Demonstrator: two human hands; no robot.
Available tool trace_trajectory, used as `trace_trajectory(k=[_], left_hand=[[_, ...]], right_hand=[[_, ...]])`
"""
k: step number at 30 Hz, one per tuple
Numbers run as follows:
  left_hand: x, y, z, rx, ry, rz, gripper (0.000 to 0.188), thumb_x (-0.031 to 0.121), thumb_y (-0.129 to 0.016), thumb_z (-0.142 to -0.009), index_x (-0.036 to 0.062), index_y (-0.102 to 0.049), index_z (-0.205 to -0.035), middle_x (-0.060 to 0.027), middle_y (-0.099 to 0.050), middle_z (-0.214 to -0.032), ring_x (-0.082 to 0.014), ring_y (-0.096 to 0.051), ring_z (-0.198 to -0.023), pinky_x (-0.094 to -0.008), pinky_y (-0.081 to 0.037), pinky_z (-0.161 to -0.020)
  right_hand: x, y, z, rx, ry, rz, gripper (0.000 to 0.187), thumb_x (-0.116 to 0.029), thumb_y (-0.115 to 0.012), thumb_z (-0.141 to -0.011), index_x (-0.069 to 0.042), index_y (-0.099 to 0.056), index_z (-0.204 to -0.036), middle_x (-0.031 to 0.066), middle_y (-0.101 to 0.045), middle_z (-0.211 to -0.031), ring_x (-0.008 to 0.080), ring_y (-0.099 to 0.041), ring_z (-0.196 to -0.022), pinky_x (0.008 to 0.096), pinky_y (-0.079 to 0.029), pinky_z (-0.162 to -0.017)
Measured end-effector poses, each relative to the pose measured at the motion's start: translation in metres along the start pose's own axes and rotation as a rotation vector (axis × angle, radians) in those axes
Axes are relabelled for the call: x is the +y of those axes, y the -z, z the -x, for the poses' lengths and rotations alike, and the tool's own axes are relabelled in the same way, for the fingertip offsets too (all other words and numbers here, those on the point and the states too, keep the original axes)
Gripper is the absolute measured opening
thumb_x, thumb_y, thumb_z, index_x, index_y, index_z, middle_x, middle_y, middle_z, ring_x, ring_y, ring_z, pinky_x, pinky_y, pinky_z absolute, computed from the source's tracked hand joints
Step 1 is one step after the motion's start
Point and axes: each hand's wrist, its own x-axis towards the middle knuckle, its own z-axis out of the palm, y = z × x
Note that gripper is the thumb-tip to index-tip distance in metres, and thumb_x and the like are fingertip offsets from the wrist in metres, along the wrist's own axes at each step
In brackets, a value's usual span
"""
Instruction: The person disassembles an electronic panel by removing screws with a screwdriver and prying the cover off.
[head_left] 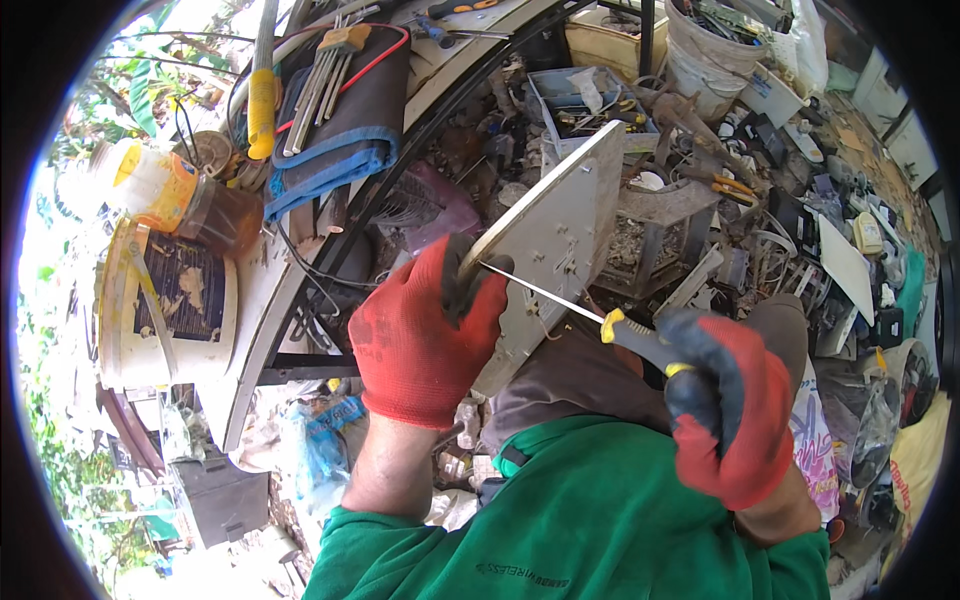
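My left hand (425, 335), in a red and black work glove, grips the corner of a flat off-white panel (570, 235). The panel stands on edge, tilted, above my lap, with small holes and fittings on its face. In my right hand (735, 410), gloved the same way, is a screwdriver (638, 340) with a grey and yellow handle, the fingers wrapped round the handle's end. Its thin shaft runs across the panel's face to the corner beside my left thumb and fingers. Just what the tip touches is hidden by the glove.
On the bench (285, 275) at left lie a folded dark cloth (345, 150) with blue edging, a hex key set (335, 65) and a yellow-handled tool (262, 110). A white tub (210, 340) stands nearby. Beyond the panel are a blue-grey crate (560, 85), a bucket (705, 70) and heaped scrap.
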Motion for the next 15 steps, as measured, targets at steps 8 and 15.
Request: trace_trajectory(k=[8,15], left_hand=[[0.0,0.004,-0.004,-0.068,0.058,0.027,0.035,0.024,-0.082,-0.083,0.0036,-0.076,-0.11,-0.013,-0.075,-0.083,-0.0241,-0.077,-0.078,-0.0331,-0.058,-0.074],[-0.001,0.002,0.001,-0.037,-0.009,0.048,0.042,0.021,-0.083,-0.081,0.004,-0.073,-0.118,-0.0144,-0.077,-0.1,-0.0269,-0.077,-0.091,-0.0346,-0.058,-0.082]], right_hand=[[0.012,-0.017,0.001,0.089,0.133,0.09,0.045,-0.006,-0.078,-0.081,-0.011,-0.064,-0.123,0.0194,-0.061,-0.109,0.0419,-0.064,-0.093,0.0491,-0.055,-0.077],[0.017,-0.003,-0.004,0.038,0.351,0.237,0.046,-0.008,-0.079,-0.082,0.001,-0.062,-0.124,0.0199,-0.066,-0.108,0.0391,-0.066,-0.09,0.0473,-0.056,-0.077]])
